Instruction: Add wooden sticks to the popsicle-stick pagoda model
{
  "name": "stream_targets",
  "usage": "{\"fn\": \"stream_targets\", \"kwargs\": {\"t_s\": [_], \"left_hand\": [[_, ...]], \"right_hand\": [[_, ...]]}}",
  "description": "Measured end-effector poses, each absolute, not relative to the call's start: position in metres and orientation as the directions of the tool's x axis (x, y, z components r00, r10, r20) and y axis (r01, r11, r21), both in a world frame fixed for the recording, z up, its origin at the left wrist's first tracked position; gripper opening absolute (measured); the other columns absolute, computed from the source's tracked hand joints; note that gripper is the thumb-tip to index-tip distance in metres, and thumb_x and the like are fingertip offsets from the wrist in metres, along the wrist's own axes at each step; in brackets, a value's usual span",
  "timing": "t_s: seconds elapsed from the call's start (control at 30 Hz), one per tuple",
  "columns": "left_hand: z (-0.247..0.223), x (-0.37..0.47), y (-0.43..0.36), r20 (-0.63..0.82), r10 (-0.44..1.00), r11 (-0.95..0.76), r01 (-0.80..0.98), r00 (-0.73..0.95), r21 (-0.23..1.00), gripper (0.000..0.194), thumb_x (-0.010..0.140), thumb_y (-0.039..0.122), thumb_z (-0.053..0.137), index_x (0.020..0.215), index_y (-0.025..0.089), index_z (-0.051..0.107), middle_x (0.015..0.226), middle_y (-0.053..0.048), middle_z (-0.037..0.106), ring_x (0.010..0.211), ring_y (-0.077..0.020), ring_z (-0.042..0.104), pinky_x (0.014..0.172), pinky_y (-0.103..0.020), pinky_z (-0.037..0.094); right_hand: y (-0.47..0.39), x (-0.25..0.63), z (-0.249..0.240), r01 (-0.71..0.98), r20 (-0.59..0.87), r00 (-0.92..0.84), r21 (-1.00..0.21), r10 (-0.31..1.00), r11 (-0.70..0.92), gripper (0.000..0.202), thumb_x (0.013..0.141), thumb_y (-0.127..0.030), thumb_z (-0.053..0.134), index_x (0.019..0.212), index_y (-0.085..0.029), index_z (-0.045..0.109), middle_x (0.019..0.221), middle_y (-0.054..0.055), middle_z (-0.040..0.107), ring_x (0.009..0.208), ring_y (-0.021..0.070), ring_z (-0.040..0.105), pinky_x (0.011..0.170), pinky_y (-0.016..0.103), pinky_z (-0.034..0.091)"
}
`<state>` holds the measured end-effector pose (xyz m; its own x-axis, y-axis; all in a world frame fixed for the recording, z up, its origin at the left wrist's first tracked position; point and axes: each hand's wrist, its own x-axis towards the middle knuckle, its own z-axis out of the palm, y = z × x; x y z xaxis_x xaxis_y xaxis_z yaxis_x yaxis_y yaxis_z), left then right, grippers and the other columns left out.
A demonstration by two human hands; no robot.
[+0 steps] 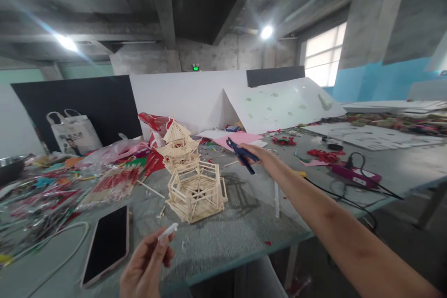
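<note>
On the grey worktop (226, 237) stands a stick-built pagoda model (191, 174) — just right of it, the right hand (260, 156) grips blue scissors (240, 152). Left hand (148, 267) fingers pinch a white stick (168, 231) beside a phone (106, 243).

Probably craft workshop: cluttered worktable (237, 233)

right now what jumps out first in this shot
A pale stick-built pagoda model stands mid-table. Beyond it the right hand holds blue scissors out over the table, while the left hand pinches a short white stick beside a dark phone.
</note>
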<state>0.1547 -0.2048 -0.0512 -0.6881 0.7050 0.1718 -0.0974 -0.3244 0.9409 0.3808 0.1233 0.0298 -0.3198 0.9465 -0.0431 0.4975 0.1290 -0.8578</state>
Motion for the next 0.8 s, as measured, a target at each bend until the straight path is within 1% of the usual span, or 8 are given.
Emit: {"fn": "stream_targets", "kwargs": {"t_s": [0.1,0.2,0.3,0.4,0.5,0.6,0.7,0.8], "left_hand": [[-0.057,0.161,-0.205,0.156,0.707,-0.320,-0.115,-0.690,0.940,0.039,0.055,0.043,0.076,0.081,0.015,0.068,0.069,-0.002,0.068,0.051,-0.0085,0.050,0.050,-0.019,0.042],[-0.061,0.166,-0.206,0.155,0.718,-0.300,-0.101,-0.678,0.949,0.038,0.057,0.044,0.075,0.080,0.015,0.068,0.068,-0.002,0.067,0.049,-0.0079,0.049,0.049,-0.018,0.041],[-0.062,0.167,-0.209,0.173,0.704,-0.280,-0.045,-0.689,0.959,0.039,0.057,0.047,0.074,0.079,0.015,0.068,0.061,-0.001,0.065,0.049,-0.0090,0.049,0.049,-0.018,0.041],[-0.063,0.165,-0.213,0.203,0.693,-0.262,0.021,-0.692,0.965,0.039,0.059,0.050,0.071,0.078,0.016,0.068,0.053,0.001,0.060,0.051,-0.0099,0.049,0.050,-0.018,0.041],[-0.066,0.164,-0.214,0.204,0.685,-0.236,0.051,-0.700,0.970,0.040,0.061,0.051,0.069,0.079,0.016,0.067,0.052,0.002,0.058,0.051,-0.0097,0.049,0.051,-0.017,0.040],[-0.069,0.164,-0.213,0.217,0.690,-0.234,0.071,-0.690,0.970,0.040,0.062,0.052,0.068,0.079,0.015,0.066,0.050,0.002,0.057,0.050,-0.0097,0.048,0.051,-0.018,0.040],[-0.069,0.165,-0.212,0.221,0.692,-0.220,0.090,-0.687,0.971,0.041,0.063,0.052,0.067,0.080,0.015,0.065,0.051,0.002,0.057,0.050,-0.0105,0.049,0.051,-0.019,0.040],[-0.067,0.169,-0.211,0.223,0.680,-0.208,0.108,-0.699,0.972,0.043,0.063,0.054,0.066,0.080,0.014,0.065,0.051,0.002,0.058,0.050,-0.0111,0.049,0.051,-0.020,0.040]], "right_hand": [[0.116,0.379,0.029,0.490,-0.026,-0.352,-0.857,0.936,0.160,0.042,0.091,-0.034,0.025,0.071,-0.012,0.055,0.063,0.009,0.063,0.061,0.0132,0.061,0.059,0.020,0.049],[0.110,0.371,0.022,0.582,-0.028,-0.308,-0.796,0.951,0.165,0.042,0.090,-0.030,0.025,0.070,-0.011,0.056,0.063,0.010,0.064,0.061,0.0142,0.061,0.057,0.020,0.049],[0.110,0.362,0.014,0.726,-0.002,-0.217,-0.668,0.976,0.160,0.033,0.085,-0.030,0.039,0.070,-0.009,0.060,0.066,0.014,0.065,0.067,0.0198,0.063,0.057,0.023,0.048],[0.110,0.356,0.005,0.850,0.078,-0.149,-0.500,0.986,0.168,0.021,0.075,-0.025,0.055,0.080,-0.007,0.065,0.086,0.018,0.066,0.089,0.0272,0.061,0.069,0.028,0.046],[0.105,0.352,-0.005,0.920,0.124,-0.141,-0.349,0.982,0.177,0.028,0.070,-0.023,0.060,0.092,-0.007,0.066,0.104,0.021,0.061,0.102,0.0327,0.054,0.079,0.037,0.043],[0.099,0.350,-0.009,0.954,0.135,-0.143,-0.247,0.981,0.173,0.033,0.069,-0.026,0.062,0.096,-0.006,0.066,0.111,0.025,0.057,0.106,0.0368,0.050,0.081,0.044,0.040],[0.092,0.349,0.003,0.957,0.178,-0.174,-0.199,0.969,0.209,0.033,0.071,-0.029,0.061,0.095,-0.007,0.066,0.111,0.025,0.057,0.106,0.0365,0.049,0.082,0.045,0.038],[0.068,0.346,0.025,0.933,0.293,-0.237,-0.197,0.926,0.301,0.032,0.083,-0.033,0.048,0.097,-0.008,0.063,0.108,0.020,0.059,0.102,0.0298,0.051,0.082,0.039,0.037]]}}
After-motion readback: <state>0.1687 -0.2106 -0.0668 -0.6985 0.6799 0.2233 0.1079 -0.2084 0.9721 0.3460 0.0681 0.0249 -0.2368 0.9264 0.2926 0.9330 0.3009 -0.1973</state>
